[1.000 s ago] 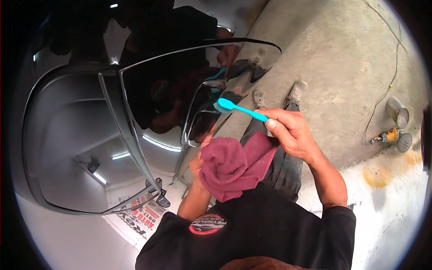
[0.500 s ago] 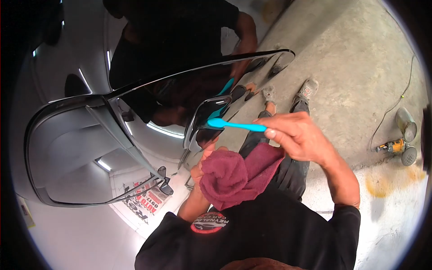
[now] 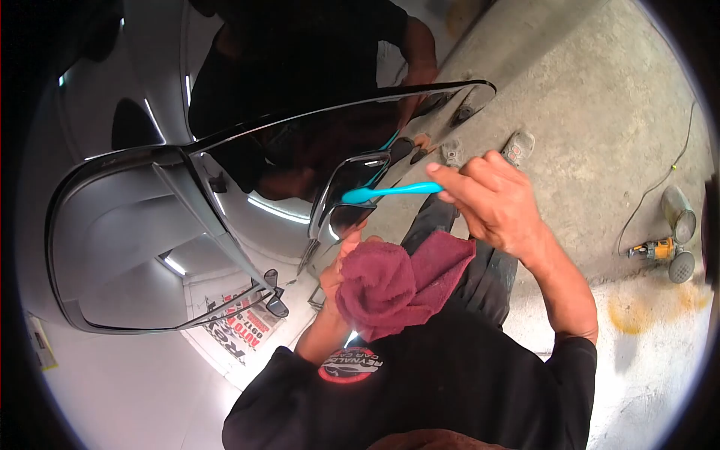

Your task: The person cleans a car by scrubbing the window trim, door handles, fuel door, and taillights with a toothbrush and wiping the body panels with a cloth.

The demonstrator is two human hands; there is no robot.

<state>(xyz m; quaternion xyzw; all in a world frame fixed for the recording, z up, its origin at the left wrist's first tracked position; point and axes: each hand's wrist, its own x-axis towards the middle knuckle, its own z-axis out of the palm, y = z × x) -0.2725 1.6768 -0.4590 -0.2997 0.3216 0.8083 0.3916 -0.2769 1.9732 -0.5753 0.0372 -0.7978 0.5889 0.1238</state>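
Observation:
My right hand [image 3: 496, 201] is closed on the handle of a turquoise brush [image 3: 405, 188]. The brush head lies at the black side mirror [image 3: 352, 176] of a glossy black car door, over the gap between its upper and lower parts. My left hand [image 3: 335, 271] is below the mirror, its fingertips by the mirror's lower edge. A maroon cloth [image 3: 390, 289] hangs over that hand and hides most of it, so its grip is only partly visible.
The dark car window [image 3: 315, 135] reflects a person. Beyond my right arm, a yellow power tool [image 3: 656, 249] with a cord lies on the concrete floor [image 3: 585, 135]. A printed banner [image 3: 244, 330] shows at lower left.
My right hand has moved up and slightly right, and the brush handle has swung upward while its head stays at the mirror. The cloth has shifted slightly, and the view has moved a little.

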